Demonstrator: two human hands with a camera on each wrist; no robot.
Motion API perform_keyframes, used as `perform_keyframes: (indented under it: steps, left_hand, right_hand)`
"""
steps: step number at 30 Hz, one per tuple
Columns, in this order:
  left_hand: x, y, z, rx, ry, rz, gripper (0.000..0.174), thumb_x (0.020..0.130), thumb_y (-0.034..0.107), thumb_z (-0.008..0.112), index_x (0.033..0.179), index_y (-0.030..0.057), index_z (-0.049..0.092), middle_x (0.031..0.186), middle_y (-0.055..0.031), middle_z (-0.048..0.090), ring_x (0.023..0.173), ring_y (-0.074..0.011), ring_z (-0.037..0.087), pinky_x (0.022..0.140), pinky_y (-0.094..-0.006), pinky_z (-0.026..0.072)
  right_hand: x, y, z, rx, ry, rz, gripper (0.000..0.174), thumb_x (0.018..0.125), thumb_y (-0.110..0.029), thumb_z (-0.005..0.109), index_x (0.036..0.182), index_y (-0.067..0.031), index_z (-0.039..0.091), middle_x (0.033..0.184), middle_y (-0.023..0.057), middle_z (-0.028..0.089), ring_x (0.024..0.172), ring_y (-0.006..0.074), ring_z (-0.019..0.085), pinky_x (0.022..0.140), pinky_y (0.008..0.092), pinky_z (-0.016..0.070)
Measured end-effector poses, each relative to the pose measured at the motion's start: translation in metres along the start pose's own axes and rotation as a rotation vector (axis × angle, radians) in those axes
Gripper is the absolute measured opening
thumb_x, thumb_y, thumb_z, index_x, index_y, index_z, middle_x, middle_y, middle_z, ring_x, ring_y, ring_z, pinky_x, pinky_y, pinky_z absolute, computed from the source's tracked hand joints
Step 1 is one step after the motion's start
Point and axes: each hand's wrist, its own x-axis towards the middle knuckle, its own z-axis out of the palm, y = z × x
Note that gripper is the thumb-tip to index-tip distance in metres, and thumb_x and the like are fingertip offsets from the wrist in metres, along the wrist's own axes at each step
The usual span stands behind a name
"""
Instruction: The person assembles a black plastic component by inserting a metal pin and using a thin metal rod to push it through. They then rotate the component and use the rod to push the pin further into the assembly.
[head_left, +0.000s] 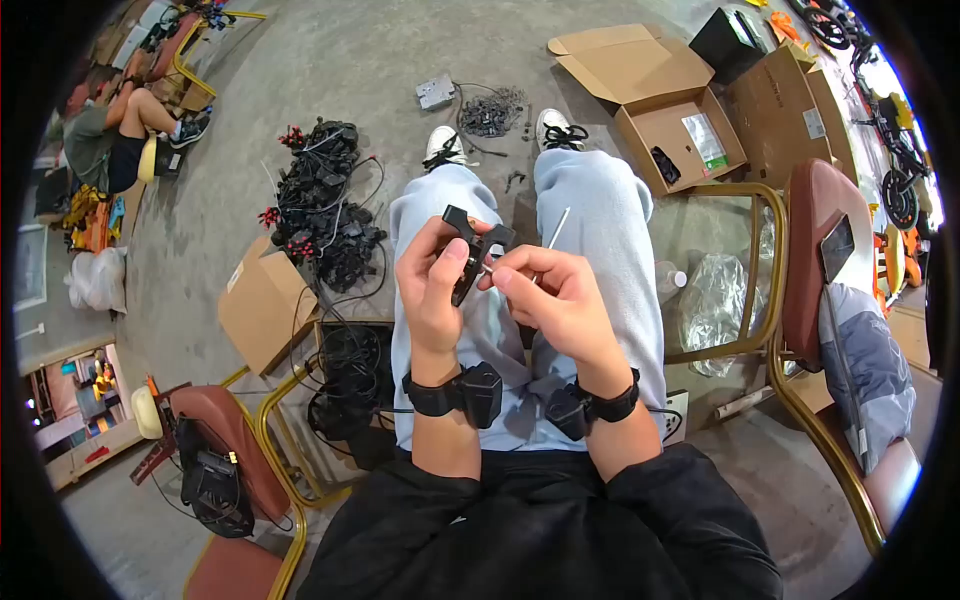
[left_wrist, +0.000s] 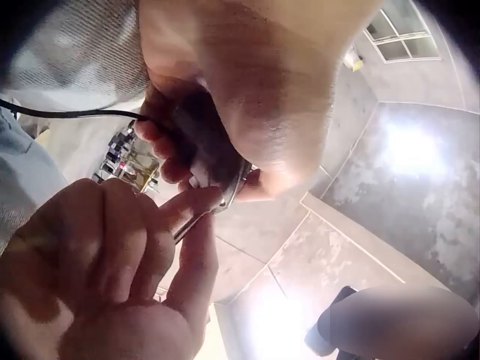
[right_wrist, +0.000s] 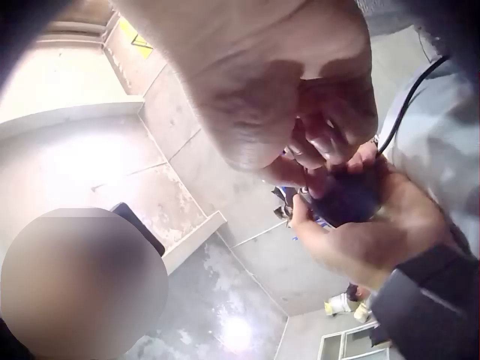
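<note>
HEAD: left hand (head_left: 432, 295) grips black part (head_left: 468, 250) above the lap, right hand (head_left: 555, 300) pinches thin metal tool (head_left: 556, 230) at it, hands together | LEFT WRIST: fingers curl round part (left_wrist: 196, 139), tool (left_wrist: 229, 199) touching it | RIGHT WRIST: part (right_wrist: 352, 199) in left palm | STATUS: looks mid-job, part not set down, pile of black parts (head_left: 325, 200) on floor.

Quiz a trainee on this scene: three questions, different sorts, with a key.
1. True or false: the left hand grips a black part.
2. The right hand pinches: A) a thin metal tool; B) a cup; C) a cloth.
3. Fill in: the open box sits on the ___.
Key: 1 true; 2 A; 3 floor.
</note>
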Motion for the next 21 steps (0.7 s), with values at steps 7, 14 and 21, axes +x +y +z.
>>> perform_keyframes:
  steps: [7,14,21]
  left_hand:
    - [-0.001,0.002,0.004,-0.005,0.050,-0.002,0.028,0.084,0.021,0.049,0.091,-0.0045,0.058,0.077,-0.0064,0.057,0.066,-0.0104,0.052,0.062,-0.0220,0.0414]
    - [-0.002,0.002,0.002,-0.047,0.058,-0.038,0.029,0.084,0.022,0.048,0.091,-0.0050,0.058,0.077,-0.0063,0.058,0.067,-0.0104,0.053,0.063,-0.0218,0.0413]
    - [-0.003,0.001,0.002,0.036,0.023,-0.001,0.030,0.083,0.022,0.050,0.089,-0.0051,0.060,0.077,-0.0059,0.059,0.067,-0.0104,0.053,0.062,-0.0220,0.0418]
  right_hand:
    - [0.000,-0.002,0.013,-0.901,0.271,-0.647,0.009,0.080,-0.007,0.064,0.087,-0.0008,0.063,0.058,-0.0014,0.047,0.050,0.0012,0.036,0.045,0.0195,0.0303]
    - [-0.008,0.001,0.013,-0.495,0.221,-0.356,0.009,0.082,-0.008,0.062,0.086,0.0001,0.065,0.067,-0.0013,0.060,0.058,-0.0003,0.043,0.048,0.0197,0.0329]
    - [-0.006,-0.003,0.004,-0.270,0.116,-0.130,0.011,0.086,-0.010,0.060,0.086,0.0001,0.065,0.072,-0.0037,0.060,0.058,-0.0015,0.041,0.049,0.0162,0.0303]
